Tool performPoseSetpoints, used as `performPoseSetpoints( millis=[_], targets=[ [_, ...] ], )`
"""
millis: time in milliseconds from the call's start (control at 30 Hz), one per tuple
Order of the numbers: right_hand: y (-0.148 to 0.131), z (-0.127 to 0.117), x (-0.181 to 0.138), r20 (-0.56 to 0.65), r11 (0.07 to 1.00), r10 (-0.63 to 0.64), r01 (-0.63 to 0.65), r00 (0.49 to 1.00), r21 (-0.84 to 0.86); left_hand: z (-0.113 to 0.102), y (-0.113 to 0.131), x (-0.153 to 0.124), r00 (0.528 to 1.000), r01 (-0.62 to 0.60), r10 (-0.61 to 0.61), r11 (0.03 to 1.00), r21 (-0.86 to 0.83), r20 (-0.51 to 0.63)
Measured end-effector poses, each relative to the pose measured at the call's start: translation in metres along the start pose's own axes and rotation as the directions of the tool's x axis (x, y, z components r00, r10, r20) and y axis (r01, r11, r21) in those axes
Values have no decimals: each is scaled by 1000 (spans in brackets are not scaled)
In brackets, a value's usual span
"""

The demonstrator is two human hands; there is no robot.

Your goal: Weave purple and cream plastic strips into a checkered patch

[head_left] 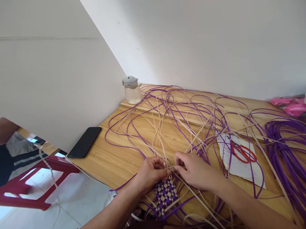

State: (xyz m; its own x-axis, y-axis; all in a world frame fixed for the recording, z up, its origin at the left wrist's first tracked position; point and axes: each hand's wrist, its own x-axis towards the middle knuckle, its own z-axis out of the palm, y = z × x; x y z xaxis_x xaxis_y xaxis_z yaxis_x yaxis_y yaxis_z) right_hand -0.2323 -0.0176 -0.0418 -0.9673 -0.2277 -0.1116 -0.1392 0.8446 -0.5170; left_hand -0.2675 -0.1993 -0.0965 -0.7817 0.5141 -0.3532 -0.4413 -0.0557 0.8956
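Note:
A small woven piece in a purple and beige check lies at the table's near edge, with long loose strands fanning out from it. At its upper edge, my left hand is closed, thumb and fingers pinching a beige strand. Close beside it on the right, my right hand also pinches a beige strand, its fingertips almost meeting those of the left. Whether both hands grip the same strand is hidden by the fingers.
Loose purple and beige strands sprawl over the wooden table. Red-handled scissors rest on white paper, left of a purple strand bundle. A black phone, lidded jar, pink packets and red stool stand around.

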Motion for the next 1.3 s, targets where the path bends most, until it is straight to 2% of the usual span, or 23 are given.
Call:
performPoseSetpoints(
  millis=[233, 400, 567, 733, 867, 967, 1133, 1200, 1300],
  targets=[
    [0, 1, -3, 31, 989, -144, 145, 989, -28, 1, 2, 1, 1000, 9, -8, 999, 38, -5],
    [-8, 2, -5, 72, 976, -134, 144, 988, -164, 1, 5, 0, 1000, 17, -17, 999, 37, -2],
    [-10, 0, -2, 162, 930, -208, 246, 965, -274, 2, 4, 1, 1000, 18, -18, 1000, 11, -18],
    [-7, -10, -4, 203, 969, -166, 197, 965, -148, 3, 2, 2, 998, 46, -45, 998, 35, -38],
    [-2, -12, -6, 109, 991, -134, 136, 985, -7, 1, 0, 3, 999, 33, -32, 998, 45, -24],
    [2, -11, -3, 64, 989, -137, 140, 989, -44, 0, -2, 4, 1000, 16, -15, 999, 49, -28],
    [-3, -22, -10, 77, 982, -111, 121, 991, -146, 2, -1, 4, 1000, 14, -13, 999, 37, -25],
    [-12, -28, -17, 87, 990, -106, 113, 991, -79, 2, 0, 4, 1000, 9, -8, 998, 56, -24],
    [-26, -31, -25, 109, 977, -181, 167, 977, 132, 2, 1, 4, 1000, -15, 18, 994, 106, -23]
  ],
)
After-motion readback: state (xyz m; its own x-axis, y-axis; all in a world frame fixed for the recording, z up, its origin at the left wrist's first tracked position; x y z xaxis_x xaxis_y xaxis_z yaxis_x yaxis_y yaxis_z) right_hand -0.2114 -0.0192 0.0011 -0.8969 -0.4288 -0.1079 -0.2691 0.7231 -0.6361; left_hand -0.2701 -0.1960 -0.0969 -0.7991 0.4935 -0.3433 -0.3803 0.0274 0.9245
